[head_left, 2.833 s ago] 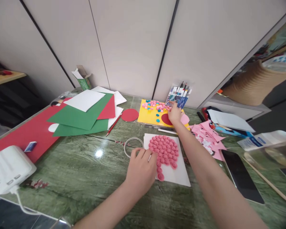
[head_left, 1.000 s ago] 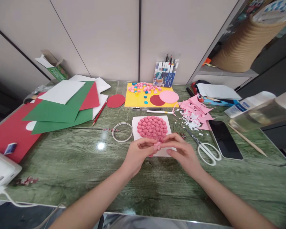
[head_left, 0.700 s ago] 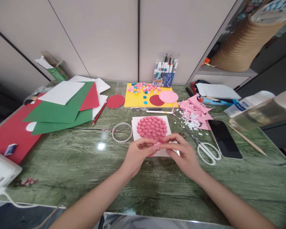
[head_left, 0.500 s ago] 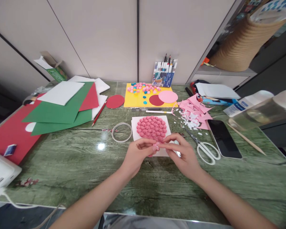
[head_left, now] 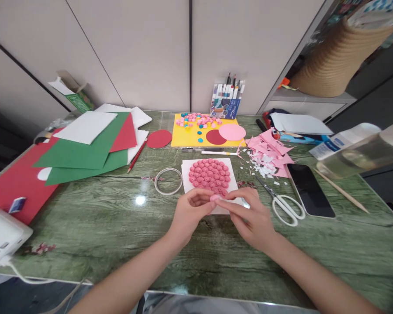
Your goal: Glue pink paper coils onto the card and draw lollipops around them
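Between the fingertips of both hands is a small pink piece [head_left: 215, 198], above the lower part of a white sheet [head_left: 187, 171]. My left hand [head_left: 190, 213] pinches it from the left. From the right, the fingers of my right hand [head_left: 253, 214] close on the same piece. Just beyond the fingertips, a round cluster of pink paper coils [head_left: 209, 173] covers much of the sheet; its near edge is partly hidden by my hands. A ring of tape [head_left: 168, 181] lies left of the sheet. White-handled scissors [head_left: 286, 208] lie right of my right hand.
A yellow sheet [head_left: 186, 138] with small pink and blue pieces lies behind the white one. Pink scraps [head_left: 269, 146], a phone [head_left: 311, 190] and a clear bottle [head_left: 350, 158] are at right. Green paper [head_left: 81, 150] and a white device [head_left: 5, 237] are at left.
The fingers have shifted slightly around the pink piece, which now shows more clearly. The whole view has moved a little, with both hands staying close together.
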### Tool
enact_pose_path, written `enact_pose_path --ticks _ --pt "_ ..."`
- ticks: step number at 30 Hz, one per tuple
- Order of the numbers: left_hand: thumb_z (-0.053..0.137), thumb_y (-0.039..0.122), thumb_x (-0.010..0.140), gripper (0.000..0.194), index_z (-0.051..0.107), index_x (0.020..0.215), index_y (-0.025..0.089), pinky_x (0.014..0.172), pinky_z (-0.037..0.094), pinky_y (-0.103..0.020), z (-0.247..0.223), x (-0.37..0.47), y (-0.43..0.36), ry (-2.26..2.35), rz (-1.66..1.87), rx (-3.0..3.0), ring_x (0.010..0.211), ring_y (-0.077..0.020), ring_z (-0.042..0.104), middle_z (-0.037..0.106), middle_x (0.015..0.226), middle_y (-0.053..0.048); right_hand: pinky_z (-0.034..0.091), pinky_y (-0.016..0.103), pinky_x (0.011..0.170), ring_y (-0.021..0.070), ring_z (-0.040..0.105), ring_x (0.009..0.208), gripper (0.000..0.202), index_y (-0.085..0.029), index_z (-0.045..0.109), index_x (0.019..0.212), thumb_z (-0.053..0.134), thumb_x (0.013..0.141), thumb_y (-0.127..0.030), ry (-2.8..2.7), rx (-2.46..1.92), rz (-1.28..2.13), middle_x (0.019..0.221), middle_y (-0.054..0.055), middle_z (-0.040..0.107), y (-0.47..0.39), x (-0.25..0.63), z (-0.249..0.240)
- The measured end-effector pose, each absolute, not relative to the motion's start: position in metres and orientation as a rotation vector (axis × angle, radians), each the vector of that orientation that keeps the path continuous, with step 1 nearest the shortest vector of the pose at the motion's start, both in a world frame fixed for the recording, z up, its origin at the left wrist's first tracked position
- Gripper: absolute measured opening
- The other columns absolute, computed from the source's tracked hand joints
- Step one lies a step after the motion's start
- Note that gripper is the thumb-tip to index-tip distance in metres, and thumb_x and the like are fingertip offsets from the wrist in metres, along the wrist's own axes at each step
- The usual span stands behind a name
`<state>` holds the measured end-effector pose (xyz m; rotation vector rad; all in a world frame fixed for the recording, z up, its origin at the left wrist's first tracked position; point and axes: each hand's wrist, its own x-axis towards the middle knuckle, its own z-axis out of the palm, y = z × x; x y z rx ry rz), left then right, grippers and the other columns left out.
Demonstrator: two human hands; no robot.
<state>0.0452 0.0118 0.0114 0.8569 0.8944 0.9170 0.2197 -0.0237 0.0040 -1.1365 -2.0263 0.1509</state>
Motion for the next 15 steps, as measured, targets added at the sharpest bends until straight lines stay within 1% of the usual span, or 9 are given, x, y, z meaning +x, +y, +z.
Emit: enact_pose_path --ticks 5,8,10,12,15 --pt "0.074 0.013 0.062 0.023 0.061 0.081 0.017 0.066 0.044 -0.021 0.0089 0.0454 0.0102 0.892 0.935 0.876 0.068 -0.0091 0.056 0.063 0.073 0.002 0.036 0.037 0.077 0.0177 0.054 0.086 0.043 -0.026 0.062 0.110 0.052 0.075 -0.001 -2.070 -1.151 -0.104 0.097 0.006 0.058 -0.0263 0.2167 0.0060" --pt "0.074 0.013 0.063 0.025 0.059 0.083 0.017 0.066 0.043 -0.021 0.0092 0.0447 0.0099 0.870 0.909 0.869 0.066 -0.0090 0.055 0.062 0.070 0.003 0.033 0.037 0.077 0.0164 0.055 0.084 0.038 -0.028 0.066 0.102 0.057 0.075 -0.004 -2.069 -1.167 -0.344 0.092 0.003 0.061 -0.0253 0.2145 0.0083" --pt "0.073 0.014 0.063 0.025 0.058 0.083 0.017 0.065 0.042 -0.021 0.0110 0.0440 0.0100 0.856 0.880 0.859 0.066 -0.0088 0.054 0.061 0.068 0.003 0.033 0.036 0.077 0.0153 0.055 0.083 0.039 -0.031 0.067 0.099 0.060 0.073 -0.003 -2.056 -1.150 -0.458 0.090 0.001 0.062 -0.0237 0.2140 0.0089" --pt "0.074 0.014 0.062 0.026 0.058 0.083 0.016 0.064 0.041 -0.019 0.0133 0.0431 0.0102 0.839 0.850 0.848 0.065 -0.0083 0.053 0.059 0.066 0.003 0.033 0.035 0.077 0.0144 0.055 0.083 0.041 -0.034 0.066 0.098 0.061 0.071 -0.002 -2.038 -1.122 -0.508 0.089 0.000 0.062 -0.0222 0.2147 0.0085" --pt "0.075 0.015 0.061 0.026 0.059 0.083 0.016 0.063 0.039 -0.019 0.0161 0.0413 0.0107 0.800 0.808 0.838 0.064 -0.0077 0.051 0.057 0.066 0.004 0.035 0.035 0.077 0.0141 0.056 0.082 0.043 -0.037 0.065 0.098 0.060 0.072 -0.003 -2.043 -1.128 -0.490 0.089 -0.001 0.063 -0.0209 0.2168 0.0065"
